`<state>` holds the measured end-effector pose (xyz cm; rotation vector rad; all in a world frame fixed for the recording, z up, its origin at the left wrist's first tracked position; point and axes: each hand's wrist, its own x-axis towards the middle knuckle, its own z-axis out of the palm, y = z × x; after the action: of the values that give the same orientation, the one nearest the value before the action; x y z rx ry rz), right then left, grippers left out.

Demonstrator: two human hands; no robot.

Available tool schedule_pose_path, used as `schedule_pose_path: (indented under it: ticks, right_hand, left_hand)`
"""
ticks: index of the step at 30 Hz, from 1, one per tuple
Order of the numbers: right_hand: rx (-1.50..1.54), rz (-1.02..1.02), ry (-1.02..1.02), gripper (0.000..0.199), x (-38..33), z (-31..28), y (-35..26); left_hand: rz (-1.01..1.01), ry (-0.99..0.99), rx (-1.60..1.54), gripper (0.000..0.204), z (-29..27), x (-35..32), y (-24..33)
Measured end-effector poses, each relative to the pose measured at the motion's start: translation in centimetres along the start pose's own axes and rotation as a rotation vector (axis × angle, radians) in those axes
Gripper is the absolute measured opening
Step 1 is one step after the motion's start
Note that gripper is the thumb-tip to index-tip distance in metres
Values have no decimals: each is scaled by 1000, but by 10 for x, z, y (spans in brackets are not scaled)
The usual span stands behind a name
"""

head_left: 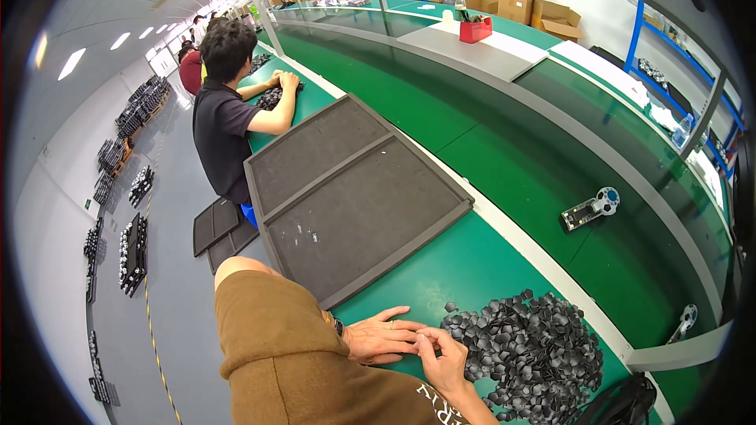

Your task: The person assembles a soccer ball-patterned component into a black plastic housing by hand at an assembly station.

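Right hand (443, 356): fingers curled, tips at the left hand's fingertips; cannot tell whether its grip is pressed together or pinching a piece. Left hand (383, 338): back up over the green worktop (496, 260), grip spread. Black pentagonal pieces (535, 354): heaped on worktop just right of the right hand, 1 loose at far-left edge. Beyond: dark 2-section tray (362, 212); circuit-board device (581, 214) on green conveyor belt (520, 181); 1 co-worker (224, 122).

White lettering (442, 407) on brown shirt (346, 389) (only partly visible); green wall sign (87, 205) illegible.
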<state>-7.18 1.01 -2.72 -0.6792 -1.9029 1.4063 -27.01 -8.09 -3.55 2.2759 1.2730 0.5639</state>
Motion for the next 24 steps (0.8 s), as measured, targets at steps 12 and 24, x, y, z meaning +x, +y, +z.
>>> schedule_pose_path:
  ticks: [12,24]
  right_hand:
    - [109,56,58,9,4,6,-6]
    - [170,73,91,10,6,8,-10]
  left_hand:
    - [76,-7,42,46,-6,-3,5]
    - [67,15,93,45,-7,-7,7]
